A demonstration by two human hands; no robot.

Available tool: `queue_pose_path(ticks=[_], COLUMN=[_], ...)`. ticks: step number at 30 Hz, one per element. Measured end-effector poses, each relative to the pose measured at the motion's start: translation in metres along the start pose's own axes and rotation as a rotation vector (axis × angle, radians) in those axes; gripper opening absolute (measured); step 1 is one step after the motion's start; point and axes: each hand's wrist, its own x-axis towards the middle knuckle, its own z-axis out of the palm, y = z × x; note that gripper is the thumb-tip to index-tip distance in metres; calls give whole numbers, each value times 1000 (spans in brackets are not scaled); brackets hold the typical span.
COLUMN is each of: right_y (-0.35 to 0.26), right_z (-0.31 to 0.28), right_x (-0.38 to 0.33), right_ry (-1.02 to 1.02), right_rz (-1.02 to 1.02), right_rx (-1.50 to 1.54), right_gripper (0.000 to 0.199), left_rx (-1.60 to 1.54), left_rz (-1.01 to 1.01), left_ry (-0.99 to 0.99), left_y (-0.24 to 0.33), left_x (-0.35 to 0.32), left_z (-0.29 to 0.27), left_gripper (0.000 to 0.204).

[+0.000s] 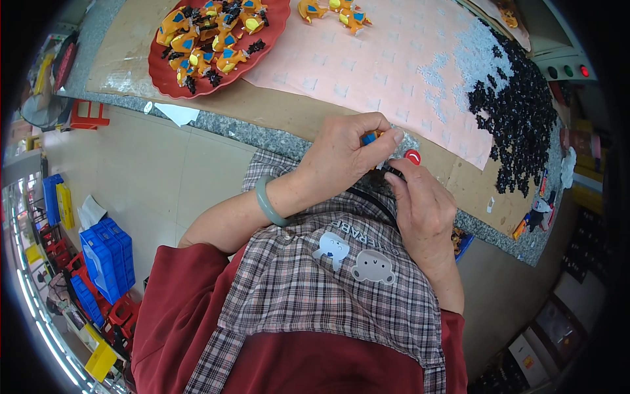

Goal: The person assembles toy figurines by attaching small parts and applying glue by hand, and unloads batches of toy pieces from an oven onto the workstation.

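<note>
My left hand [342,152], with a pale green bangle at its wrist, pinches a small orange and blue toy figure [369,138]; the fingers cover most of it. Close beside it, at the table's near edge, my right hand [425,205] has its thumb and fingertips closed on a small black piece [396,172]. The two hands nearly meet, and I cannot tell whether the piece touches the figure. Similar orange figures with blue and yellow parts lie heaped with spiky black pieces on a red plate [161,77] at the far left.
Several orange figures [354,21] lie on a pink sheet [315,65] over cardboard. Small white pieces [482,56] and a wide spread of black pieces [518,125] cover the right side. A red round object [413,157] sits by my right hand. Blue crates [108,256] stand left.
</note>
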Motion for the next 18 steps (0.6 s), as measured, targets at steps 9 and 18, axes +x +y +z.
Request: queue_pose_path(ticks=[9, 18], right_y=[4, 7], right_z=[8, 15], right_x=[-5, -4], right_ry=[52, 115], right_rz=[-93, -93], right_rx=[-112, -200], right_gripper=[34, 32], left_rx=[149, 172], left_rz=[56, 111], left_ry=[86, 138], left_y=[-1, 2], left_x=[0, 5], left_z=[6, 14], left_gripper=[23, 25])
